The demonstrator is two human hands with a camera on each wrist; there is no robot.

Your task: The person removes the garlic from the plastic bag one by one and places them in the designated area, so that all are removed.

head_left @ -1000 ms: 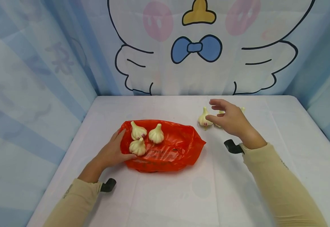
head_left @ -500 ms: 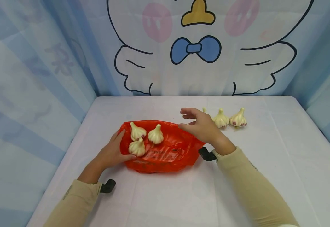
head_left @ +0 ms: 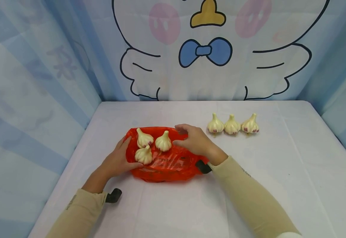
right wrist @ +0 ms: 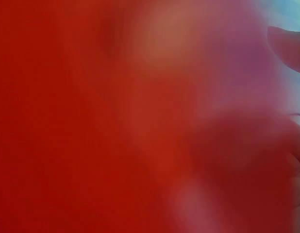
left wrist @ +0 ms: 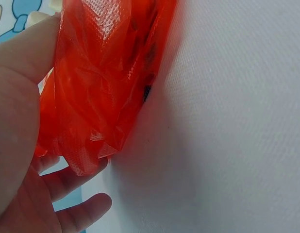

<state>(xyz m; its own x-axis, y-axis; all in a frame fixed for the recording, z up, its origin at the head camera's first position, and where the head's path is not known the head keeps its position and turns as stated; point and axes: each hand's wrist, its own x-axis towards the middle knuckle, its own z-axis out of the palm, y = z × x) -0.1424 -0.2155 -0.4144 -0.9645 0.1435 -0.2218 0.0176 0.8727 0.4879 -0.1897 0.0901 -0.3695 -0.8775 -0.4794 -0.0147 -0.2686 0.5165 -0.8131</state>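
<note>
A red plastic bag (head_left: 173, 170) lies spread with its mouth facing up. Three garlic bulbs sit in its left half: an upper left garlic bulb (head_left: 144, 138), a lower left garlic bulb (head_left: 144, 155) and a right garlic bulb (head_left: 163, 142). At the bag's left end my left hand (head_left: 117, 158) holds the rim; in the left wrist view its thumb (left wrist: 31, 48) goes over the edge while the fingers lie outside. My right hand (head_left: 193, 140) hovers over the bag's right half, thumb and fingers parted, just right of the nearest bulb. Blurred red plastic fills most of the right wrist view.
Three more garlic bulbs stand in a row at the back right of the white table (head_left: 280, 185): a left bulb (head_left: 215, 124), a middle bulb (head_left: 232, 125) and a right bulb (head_left: 250, 125). A printed cloth curtain (head_left: 202, 79) rises behind the table's far edge.
My right hand has moved left and toward me, from beside the row of garlic bulbs to over the bag. The left hand and the bulbs have stayed in place.
</note>
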